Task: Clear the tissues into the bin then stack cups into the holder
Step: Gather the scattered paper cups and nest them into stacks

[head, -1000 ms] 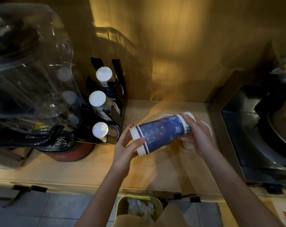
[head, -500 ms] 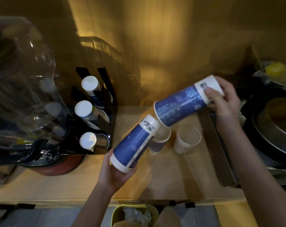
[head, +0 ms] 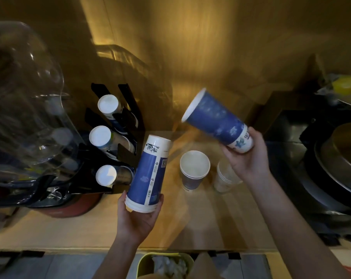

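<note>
My left hand [head: 137,218] grips the rim end of a blue paper cup stack [head: 148,174], its base pointing up toward the black cup holder [head: 128,154]. My right hand [head: 246,158] holds a second blue cup [head: 214,119] by its base, mouth tilted up and left. The holder has three slots, each filled with cups showing white bases. On the wooden counter [head: 190,218] stand a small stack of paper cups [head: 193,170] and a stack of clear plastic cups [head: 224,178]. The yellow-green bin [head: 144,262] below the counter edge holds white tissues [head: 166,265].
A large clear water jug [head: 23,109] on a dispenser fills the left. A dark steel sink [head: 291,158] with metal pans [head: 339,158] lies at the right. A wooden wall rises behind the counter.
One blue stack held in both hands has been pulled apart into two. My left hand has turned its part more upright by the holder; my right hand has swung its cup up.
</note>
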`<action>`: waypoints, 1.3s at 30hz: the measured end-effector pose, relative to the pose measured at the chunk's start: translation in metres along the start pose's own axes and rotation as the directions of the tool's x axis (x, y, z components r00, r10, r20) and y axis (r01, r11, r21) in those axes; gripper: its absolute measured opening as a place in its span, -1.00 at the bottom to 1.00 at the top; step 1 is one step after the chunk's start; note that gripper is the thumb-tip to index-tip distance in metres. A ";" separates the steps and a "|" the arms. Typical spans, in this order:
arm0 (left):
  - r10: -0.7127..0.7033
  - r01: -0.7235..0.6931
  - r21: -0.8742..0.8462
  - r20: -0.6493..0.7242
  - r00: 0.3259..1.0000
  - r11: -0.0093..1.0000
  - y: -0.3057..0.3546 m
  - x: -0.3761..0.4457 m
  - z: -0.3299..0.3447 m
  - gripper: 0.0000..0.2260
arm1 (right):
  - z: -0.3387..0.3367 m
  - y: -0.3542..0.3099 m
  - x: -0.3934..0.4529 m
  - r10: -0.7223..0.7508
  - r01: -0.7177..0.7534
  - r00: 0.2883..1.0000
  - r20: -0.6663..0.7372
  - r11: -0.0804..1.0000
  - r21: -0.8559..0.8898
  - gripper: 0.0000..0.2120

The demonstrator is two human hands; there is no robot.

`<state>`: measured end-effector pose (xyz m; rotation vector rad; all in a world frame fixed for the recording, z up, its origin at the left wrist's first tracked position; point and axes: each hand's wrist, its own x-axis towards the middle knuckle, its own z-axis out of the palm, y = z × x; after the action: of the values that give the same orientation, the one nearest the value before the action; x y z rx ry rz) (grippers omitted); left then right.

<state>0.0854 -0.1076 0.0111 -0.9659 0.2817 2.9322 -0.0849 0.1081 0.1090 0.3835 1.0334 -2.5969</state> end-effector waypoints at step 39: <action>-0.052 0.050 0.042 0.042 0.998 0.998 -0.002 -0.003 0.007 -0.47 | -0.033 0.059 0.007 -0.037 0.327 0.944 0.327 0.001 -0.945 -0.12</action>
<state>0.0838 -0.1041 0.0174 -0.8893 0.3086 2.8857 -0.0639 0.0896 0.0472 -0.4632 2.5799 -1.2230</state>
